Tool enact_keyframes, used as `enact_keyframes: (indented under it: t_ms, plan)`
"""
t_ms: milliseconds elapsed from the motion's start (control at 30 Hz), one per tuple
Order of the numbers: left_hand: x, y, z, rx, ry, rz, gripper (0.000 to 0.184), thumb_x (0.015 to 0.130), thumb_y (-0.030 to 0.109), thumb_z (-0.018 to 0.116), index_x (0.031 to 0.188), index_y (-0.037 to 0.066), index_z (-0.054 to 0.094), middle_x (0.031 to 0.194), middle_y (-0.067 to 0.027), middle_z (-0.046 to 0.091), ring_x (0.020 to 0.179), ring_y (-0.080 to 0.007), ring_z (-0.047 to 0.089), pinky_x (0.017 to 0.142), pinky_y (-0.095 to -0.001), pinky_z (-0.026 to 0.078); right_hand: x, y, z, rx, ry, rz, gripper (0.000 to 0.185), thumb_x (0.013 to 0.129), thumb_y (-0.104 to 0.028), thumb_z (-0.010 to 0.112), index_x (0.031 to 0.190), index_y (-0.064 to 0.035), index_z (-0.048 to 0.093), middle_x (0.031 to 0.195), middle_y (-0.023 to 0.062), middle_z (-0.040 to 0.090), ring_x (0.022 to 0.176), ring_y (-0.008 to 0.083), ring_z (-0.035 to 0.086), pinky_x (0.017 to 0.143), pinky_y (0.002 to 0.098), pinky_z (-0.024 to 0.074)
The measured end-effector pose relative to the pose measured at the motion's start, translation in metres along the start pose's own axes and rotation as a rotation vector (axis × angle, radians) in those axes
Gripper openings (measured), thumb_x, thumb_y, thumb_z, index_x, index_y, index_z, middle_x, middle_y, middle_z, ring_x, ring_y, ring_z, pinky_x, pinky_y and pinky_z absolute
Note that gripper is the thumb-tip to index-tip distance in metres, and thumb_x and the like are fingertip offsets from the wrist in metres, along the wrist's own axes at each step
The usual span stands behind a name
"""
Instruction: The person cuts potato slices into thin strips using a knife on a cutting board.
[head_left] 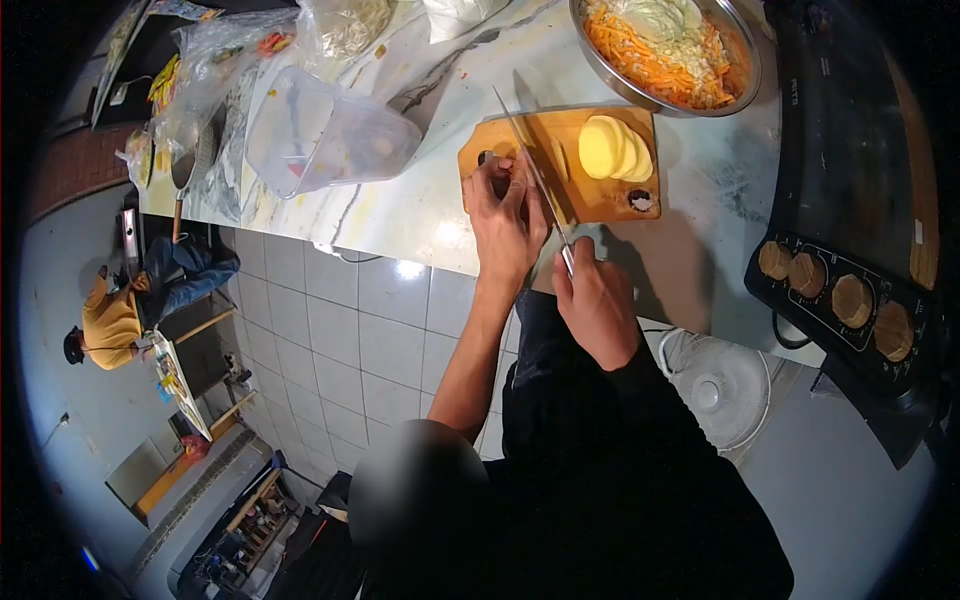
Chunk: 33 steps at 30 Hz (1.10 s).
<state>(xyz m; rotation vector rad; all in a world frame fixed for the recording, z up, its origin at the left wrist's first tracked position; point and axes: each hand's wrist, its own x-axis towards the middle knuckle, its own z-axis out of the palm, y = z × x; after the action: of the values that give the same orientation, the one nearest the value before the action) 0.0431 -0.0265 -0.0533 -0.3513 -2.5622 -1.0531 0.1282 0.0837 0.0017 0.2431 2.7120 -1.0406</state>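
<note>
My right hand [600, 305] grips the handle of a kitchen knife [532, 165], its long blade pointing away from me over the wooden cutting board [575, 205]. Just left of the blade, my left hand [505, 215] rests on the board with fingertips bunched and curled; whatever they hold is hidden. A thin yellow slice [559, 158] stands or leans close to the blade's right side. Farther right on the board lies an overlapping stack of round, pale yellow potato slices [612, 148].
A metal bowl [748, 75] of shredded orange and pale vegetables stands behind the board. To the left is a clear plastic container [335, 135] beside plastic bags [215, 70]. A black griddle [850, 150] lies right. A floor fan [712, 385] stands below; a person [110, 315] sits far left.
</note>
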Motion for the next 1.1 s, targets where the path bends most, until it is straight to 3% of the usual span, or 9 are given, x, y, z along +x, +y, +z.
enact_keyframes:
  t_ms: [400, 467, 600, 700, 833, 900, 1100]
  plan:
    - [0.0, 0.002, -0.002, 0.007, -0.036, -0.024, 0.035, 0.085, 0.002, 0.062, 0.119, 0.0, 0.069, 0.114, -0.0198, 0.056, 0.104, -0.0332, 0.054, 0.091, -0.0408, 0.047, -0.001, -0.008, 0.004, -0.072, 0.002, -0.002, 0.021, 0.096, -0.019, 0.057, 0.092, -0.0003, 0.047, 0.065, 0.0211, 0.065, 0.063, 0.0388, 0.068, 0.057, 0.0464, 0.0544]
    - [0.0, 0.001, -0.003, 0.009, -0.036, -0.019, 0.035, 0.085, 0.001, 0.062, 0.119, 0.0, 0.069, 0.114, -0.02, 0.056, 0.104, -0.0331, 0.055, 0.091, -0.0407, 0.048, -0.002, -0.008, 0.005, -0.01, 0.001, 0.006, 0.021, 0.096, -0.017, 0.055, 0.094, -0.0003, 0.044, 0.064, 0.0235, 0.062, 0.062, 0.0432, 0.064, 0.056, 0.0518, 0.0508]
    - [-0.001, 0.001, -0.001, -0.01, -0.022, -0.011, 0.036, 0.084, 0.0, 0.061, 0.12, -0.002, 0.068, 0.113, -0.0207, 0.056, 0.104, -0.0333, 0.055, 0.09, -0.041, 0.048, -0.001, -0.01, 0.004, -0.024, -0.002, 0.007, 0.021, 0.097, -0.017, 0.055, 0.094, 0.0002, 0.043, 0.064, 0.0236, 0.062, 0.062, 0.0429, 0.064, 0.055, 0.0514, 0.0509]
    - [-0.001, -0.001, -0.002, 0.009, -0.038, 0.004, 0.036, 0.085, 0.0, 0.061, 0.12, -0.002, 0.068, 0.114, -0.0212, 0.056, 0.105, -0.0342, 0.055, 0.091, -0.0413, 0.048, -0.001, -0.012, 0.004, -0.082, -0.047, 0.049, 0.021, 0.097, -0.02, 0.055, 0.093, -0.0001, 0.047, 0.065, 0.0217, 0.066, 0.063, 0.0388, 0.068, 0.058, 0.0476, 0.055]
    - [-0.001, -0.003, -0.003, -0.011, -0.023, 0.023, 0.036, 0.084, 0.0, 0.064, 0.119, -0.002, 0.068, 0.114, -0.0205, 0.055, 0.099, -0.0332, 0.054, 0.089, -0.0413, 0.046, -0.001, -0.014, 0.005, -0.056, -0.043, 0.049, 0.023, 0.097, -0.017, 0.054, 0.096, 0.0022, 0.042, 0.064, 0.0238, 0.062, 0.063, 0.0436, 0.064, 0.055, 0.0513, 0.0512]
    - [0.0, -0.004, -0.004, -0.007, -0.071, 0.02, 0.035, 0.085, 0.0, 0.061, 0.119, -0.004, 0.068, 0.117, -0.0224, 0.054, 0.108, -0.0353, 0.054, 0.092, -0.0421, 0.047, 0.0, -0.014, 0.008, -0.061, -0.047, 0.054, 0.024, 0.097, -0.017, 0.054, 0.096, 0.0026, 0.042, 0.064, 0.024, 0.062, 0.063, 0.0438, 0.064, 0.055, 0.0515, 0.0512]
    - [0.001, -0.006, -0.008, -0.011, -0.104, 0.047, 0.033, 0.084, -0.001, 0.061, 0.116, -0.006, 0.068, 0.118, -0.0242, 0.052, 0.109, -0.0375, 0.053, 0.094, -0.0443, 0.046, 0.004, -0.013, 0.018, -0.054, -0.013, 0.095, 0.023, 0.098, -0.018, 0.054, 0.095, 0.0023, 0.043, 0.068, 0.0263, 0.063, 0.067, 0.0454, 0.064, 0.058, 0.0533, 0.0515]
